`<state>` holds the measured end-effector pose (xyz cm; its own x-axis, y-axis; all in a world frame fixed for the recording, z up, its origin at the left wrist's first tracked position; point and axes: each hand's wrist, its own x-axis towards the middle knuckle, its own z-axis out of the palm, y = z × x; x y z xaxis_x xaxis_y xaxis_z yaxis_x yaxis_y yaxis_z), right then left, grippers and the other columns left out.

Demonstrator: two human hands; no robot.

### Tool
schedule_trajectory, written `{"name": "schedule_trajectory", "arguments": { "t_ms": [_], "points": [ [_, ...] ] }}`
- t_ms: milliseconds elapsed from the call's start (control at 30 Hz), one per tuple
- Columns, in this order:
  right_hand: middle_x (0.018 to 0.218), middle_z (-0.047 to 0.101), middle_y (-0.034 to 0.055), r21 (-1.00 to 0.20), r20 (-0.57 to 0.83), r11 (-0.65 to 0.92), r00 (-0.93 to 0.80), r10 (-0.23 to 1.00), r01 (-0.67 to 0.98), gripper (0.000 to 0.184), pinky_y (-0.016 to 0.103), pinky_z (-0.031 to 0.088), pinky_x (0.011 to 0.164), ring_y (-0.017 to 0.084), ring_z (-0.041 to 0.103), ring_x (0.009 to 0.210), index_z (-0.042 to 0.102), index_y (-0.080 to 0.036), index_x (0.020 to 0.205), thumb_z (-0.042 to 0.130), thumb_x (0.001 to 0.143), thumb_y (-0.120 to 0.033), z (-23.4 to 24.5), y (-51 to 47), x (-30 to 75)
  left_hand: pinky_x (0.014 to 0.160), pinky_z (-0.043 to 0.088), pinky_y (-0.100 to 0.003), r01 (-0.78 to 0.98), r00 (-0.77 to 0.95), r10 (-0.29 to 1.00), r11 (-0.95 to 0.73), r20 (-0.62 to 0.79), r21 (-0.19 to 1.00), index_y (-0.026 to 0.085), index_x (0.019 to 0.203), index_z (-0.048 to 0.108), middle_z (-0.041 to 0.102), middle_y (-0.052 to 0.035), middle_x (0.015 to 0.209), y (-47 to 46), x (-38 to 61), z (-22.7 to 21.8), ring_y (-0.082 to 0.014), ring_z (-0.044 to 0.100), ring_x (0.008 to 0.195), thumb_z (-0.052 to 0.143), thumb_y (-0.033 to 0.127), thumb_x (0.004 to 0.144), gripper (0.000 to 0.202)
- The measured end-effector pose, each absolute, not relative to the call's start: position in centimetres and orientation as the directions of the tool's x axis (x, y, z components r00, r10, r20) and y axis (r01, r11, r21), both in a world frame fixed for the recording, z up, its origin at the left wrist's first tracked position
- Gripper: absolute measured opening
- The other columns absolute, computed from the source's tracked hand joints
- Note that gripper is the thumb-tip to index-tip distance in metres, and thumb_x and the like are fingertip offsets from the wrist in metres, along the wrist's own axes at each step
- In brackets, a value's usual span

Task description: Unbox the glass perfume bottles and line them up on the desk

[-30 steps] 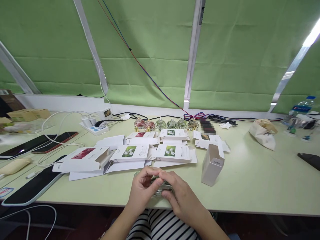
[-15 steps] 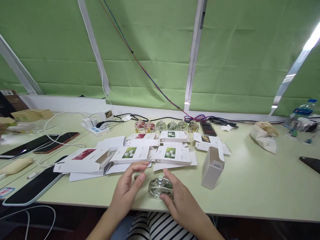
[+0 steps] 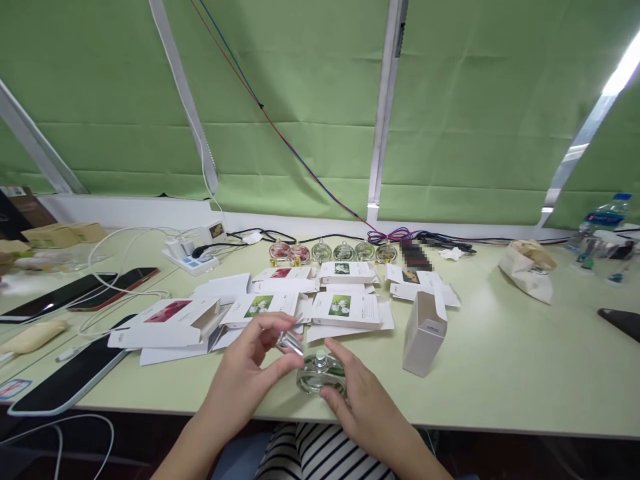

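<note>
A small round clear glass bottle [image 3: 318,379] with a silver neck stands near the table's front edge. My right hand [image 3: 361,393] grips it from the right side. My left hand [image 3: 250,369] pinches a small clear cap [image 3: 291,343] just above and left of the bottle's neck. Behind my hands lie several flattened white cartons [image 3: 265,308] with flower pictures. An upright open white box [image 3: 424,335] stands to the right of the bottle.
A row of small round bottles [image 3: 330,251] lines the back of the pale green table [image 3: 500,373]. Phones [image 3: 70,375], cables and a power strip [image 3: 189,260] lie on the left. A crumpled paper bag [image 3: 529,270] and a water bottle [image 3: 603,220] sit at the right.
The bottle went from being held in both hands to standing on the table. My left hand reached to the table and now holds the small cap up beside the bottle's neck.
</note>
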<state>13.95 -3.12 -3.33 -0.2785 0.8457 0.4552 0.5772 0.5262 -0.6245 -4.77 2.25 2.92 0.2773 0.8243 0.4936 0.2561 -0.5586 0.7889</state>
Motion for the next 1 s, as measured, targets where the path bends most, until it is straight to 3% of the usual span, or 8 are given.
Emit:
{"name": "schedule_trajectory", "arguments": {
  "t_ms": [100,233,400,533,1000],
  "points": [
    [0.137,0.041,0.0089,-0.653,0.452,0.519,-0.265,0.851,0.551,0.059,0.039,0.039,0.102,0.019,0.041,0.124,0.018,-0.022,0.138,0.045,0.086,-0.018,-3.2,-3.1,13.9,0.073,0.050,-0.026,0.205,0.397,0.726,-0.666,0.561,0.717,0.022,0.087,0.061,0.062,-0.0034,0.090,1.8,-3.0,3.8,-0.0179,0.059,0.086,0.070,0.022,0.069,0.020],
    [0.133,0.044,0.0098,-0.675,0.460,0.520,-0.253,0.851,0.523,0.061,0.037,0.042,0.098,0.019,0.045,0.120,0.015,-0.021,0.138,0.046,0.085,-0.017,-3.2,-3.1,13.8,0.073,0.050,-0.027,0.262,0.526,0.682,-0.698,0.508,0.666,0.025,0.094,0.063,0.064,-0.0034,0.090,1.7,-2.4,2.7,-0.0170,0.060,0.082,0.063,0.020,0.076,0.018],
    [0.133,0.043,0.0115,-0.582,0.540,0.600,-0.292,0.790,0.549,0.073,0.042,0.045,0.094,0.022,0.047,0.116,-0.003,-0.025,0.141,0.042,0.085,-0.013,-3.6,-3.0,13.9,0.081,0.051,-0.031,0.284,0.484,0.683,-0.714,0.547,0.640,0.029,0.119,0.051,0.061,-0.0062,0.111,1.4,-2.8,-0.7,-0.0215,0.060,0.096,0.064,0.018,0.074,0.048],
    [0.126,0.048,0.0088,-0.537,0.546,0.634,-0.343,0.764,0.556,0.076,0.041,0.046,0.089,0.022,0.050,0.107,0.002,-0.028,0.141,0.040,0.080,-0.007,-3.4,-2.9,14.0,0.083,0.051,-0.032,0.287,0.503,0.681,-0.712,0.532,0.641,0.031,0.130,0.035,0.058,-0.0067,0.118,1.0,-2.9,-2.6,-0.0216,0.060,0.098,0.064,0.016,0.072,0.067],
    [0.121,0.051,0.0074,-0.517,0.560,0.620,-0.315,0.766,0.590,0.076,0.037,0.048,0.087,0.021,0.052,0.105,0.011,-0.028,0.140,0.043,0.074,-0.006,-3.3,-2.9,14.1,0.081,0.050,-0.031,0.293,0.520,0.682,-0.708,0.514,0.643,0.027,0.120,0.039,0.057,-0.0066,0.112,1.1,-2.4,-1.6,-0.0198,0.058,0.096,0.060,0.014,0.074,0.053]
  ]
}}
